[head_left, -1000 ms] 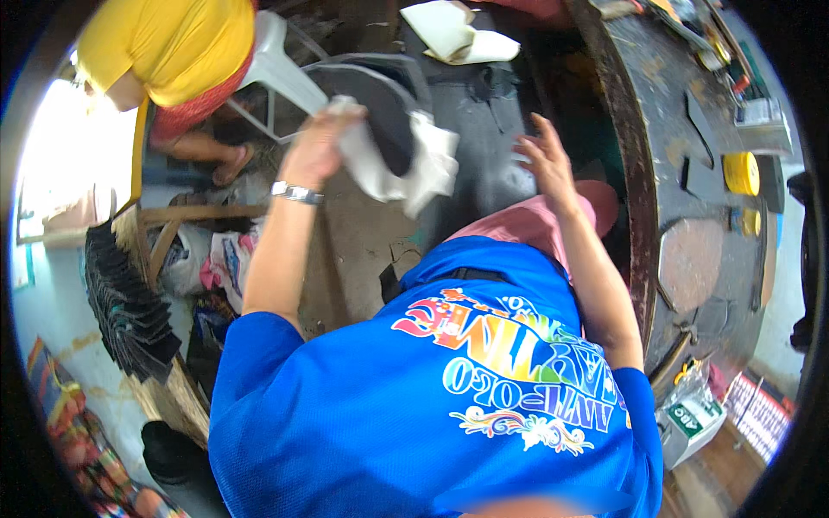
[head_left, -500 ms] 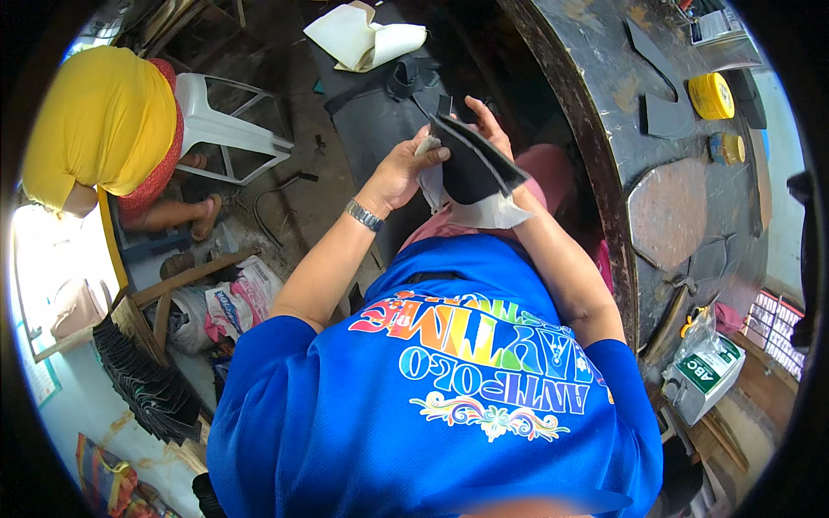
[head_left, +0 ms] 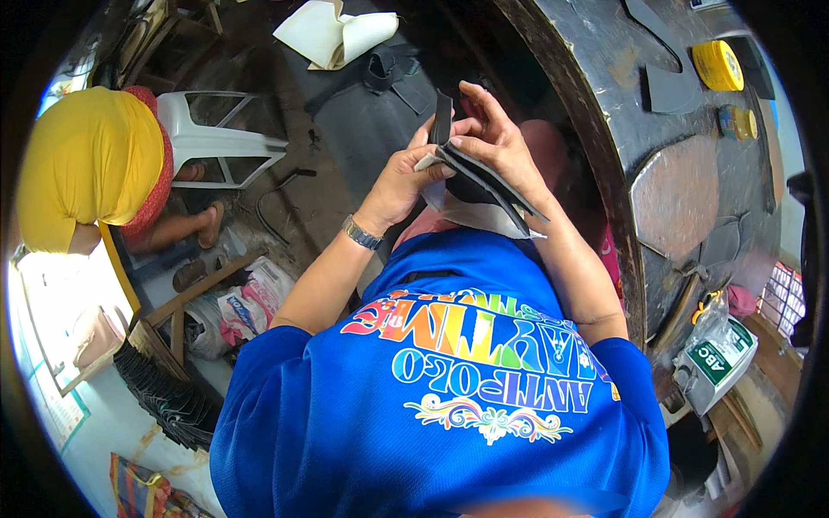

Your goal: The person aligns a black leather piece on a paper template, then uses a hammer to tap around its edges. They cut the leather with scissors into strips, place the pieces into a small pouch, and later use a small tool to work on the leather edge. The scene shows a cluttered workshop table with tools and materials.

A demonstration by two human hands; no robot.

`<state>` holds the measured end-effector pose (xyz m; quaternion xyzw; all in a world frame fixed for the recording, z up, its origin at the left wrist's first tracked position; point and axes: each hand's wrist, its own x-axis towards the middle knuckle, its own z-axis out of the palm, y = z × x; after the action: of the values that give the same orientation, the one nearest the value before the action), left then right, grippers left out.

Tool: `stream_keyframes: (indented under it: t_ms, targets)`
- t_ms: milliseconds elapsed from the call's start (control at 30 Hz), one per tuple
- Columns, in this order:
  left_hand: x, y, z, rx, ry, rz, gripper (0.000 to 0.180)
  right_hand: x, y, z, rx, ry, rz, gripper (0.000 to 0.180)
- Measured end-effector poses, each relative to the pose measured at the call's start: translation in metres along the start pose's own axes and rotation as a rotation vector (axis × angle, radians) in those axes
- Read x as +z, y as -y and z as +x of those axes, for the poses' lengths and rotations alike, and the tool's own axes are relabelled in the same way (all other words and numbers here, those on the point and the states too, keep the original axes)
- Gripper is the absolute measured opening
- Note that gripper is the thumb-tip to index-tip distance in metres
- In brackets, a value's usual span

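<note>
My left hand (head_left: 399,187), with a metal-band watch at its wrist, is closed on a bundle of thin black sheet pieces (head_left: 485,175) with whitish backing, pinched between thumb and fingers. One narrow black flap (head_left: 443,119) stands up from the bundle beside the left fingers. My right hand (head_left: 501,148) is at the far side of the bundle. Its fingers are apart, one stretched upward, and its thumb lies against the upper edge of the pieces. The lower end of the bundle slants toward my right wrist, pale lining (head_left: 488,217) showing beneath.
Ahead lies a dark bench (head_left: 358,125) with black scraps (head_left: 389,73) and a folded cream sheet (head_left: 337,34). At right, a dark worktable (head_left: 596,65) carries a yellow tub (head_left: 718,66), a small jar (head_left: 737,123) and a flat board (head_left: 676,197). Someone in yellow sits left by a white chair (head_left: 211,134).
The bundle has tilted, so its layered edges show more and its black face less. My right hand has come from behind it to its upper edge, thumb against it. The view has shifted slightly.
</note>
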<state>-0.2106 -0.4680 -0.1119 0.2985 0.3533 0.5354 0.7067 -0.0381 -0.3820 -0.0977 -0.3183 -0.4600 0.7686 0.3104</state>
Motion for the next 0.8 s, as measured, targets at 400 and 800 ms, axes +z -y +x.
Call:
stream_keyframes:
  t_ms: [400,800]
  targets:
    - [0.028,-0.016,-0.016,0.131,0.096,0.314,0.025,0.011,0.039,-0.027,-0.102,-0.037,-0.150,0.082]
    - [-0.002,-0.017,-0.021,0.128,-0.073,0.434,0.033,-0.012,0.086,-0.027,-0.424,-0.383,0.014,0.068]
